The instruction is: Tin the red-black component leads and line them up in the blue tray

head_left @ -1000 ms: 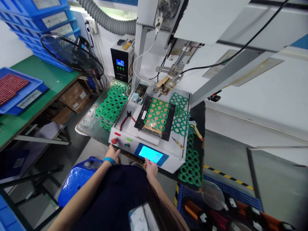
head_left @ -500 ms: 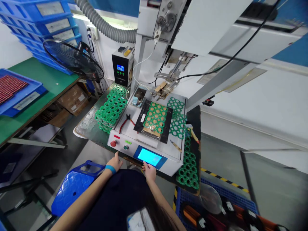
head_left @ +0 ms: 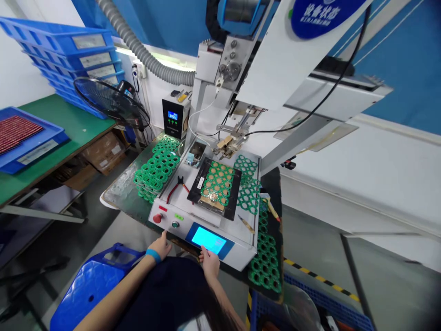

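Observation:
My left hand (head_left: 161, 246), with a blue wristband, rests at the front edge of the white soldering machine (head_left: 237, 241), just below its red button (head_left: 157, 218) and green button (head_left: 175, 224); its thumb points up and its fingers look loosely curled. My right hand (head_left: 208, 262) lies flat at the lower edge of the lit blue touch screen (head_left: 206, 239), a fingertip touching it. On the machine bed a black fixture (head_left: 234, 196) holds a green ring board (head_left: 217, 182) under the solder head (head_left: 227, 142).
Stacks of green ring boards lie left (head_left: 156, 170) and right (head_left: 265, 257) of the machine. Red-handled cutters (head_left: 176, 187) and tweezers (head_left: 246, 223) lie on the bed. A temperature controller (head_left: 174, 117), a fan (head_left: 110, 103), blue trays (head_left: 72, 50) and a blue stool (head_left: 93, 285) stand nearby.
The view has tilted up and back, so the machine appears smaller and lower. My left hand dropped slightly below the red button; my right hand stays at the screen's edge.

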`<state>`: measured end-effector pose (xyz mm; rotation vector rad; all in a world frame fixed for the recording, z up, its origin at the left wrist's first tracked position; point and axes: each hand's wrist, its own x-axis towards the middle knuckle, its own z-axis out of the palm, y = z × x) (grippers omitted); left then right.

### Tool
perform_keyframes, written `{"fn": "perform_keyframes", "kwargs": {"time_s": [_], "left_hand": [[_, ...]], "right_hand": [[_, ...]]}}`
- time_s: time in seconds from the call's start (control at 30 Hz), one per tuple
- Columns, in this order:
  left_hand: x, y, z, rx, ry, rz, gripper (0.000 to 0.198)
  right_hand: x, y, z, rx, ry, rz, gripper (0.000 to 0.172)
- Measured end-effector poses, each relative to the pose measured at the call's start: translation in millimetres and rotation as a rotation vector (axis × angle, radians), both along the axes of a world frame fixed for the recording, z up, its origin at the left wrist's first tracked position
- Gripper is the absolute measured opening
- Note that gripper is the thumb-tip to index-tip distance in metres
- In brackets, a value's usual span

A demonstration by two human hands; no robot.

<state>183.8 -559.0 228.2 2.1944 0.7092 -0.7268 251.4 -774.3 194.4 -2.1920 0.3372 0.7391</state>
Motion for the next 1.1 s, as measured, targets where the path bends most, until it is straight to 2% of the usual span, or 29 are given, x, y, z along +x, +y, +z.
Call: {"fn": "perform_keyframes", "kwargs": {"time_s": [0.37, 0.7, 1.1], "left_hand": [[-11, 3, -4.8, -0.055, -0.002, -0.086, 0.037], [-3, 2, -6.6, -0.041, 0.015, -0.170, 0.034], [1, 0, -14.2, -0.016, -0.004, -0.173, 0.032]], "right_hand": [[-6, -1, -4.8, 0.011, -0.022, 0.005, 0.035], [-10, -8, -16.0, 0.033, -0.069, 0.080, 0.036], [-12, -17, -26.1, 0.048, -0.104, 0.184, 0.026]]}}
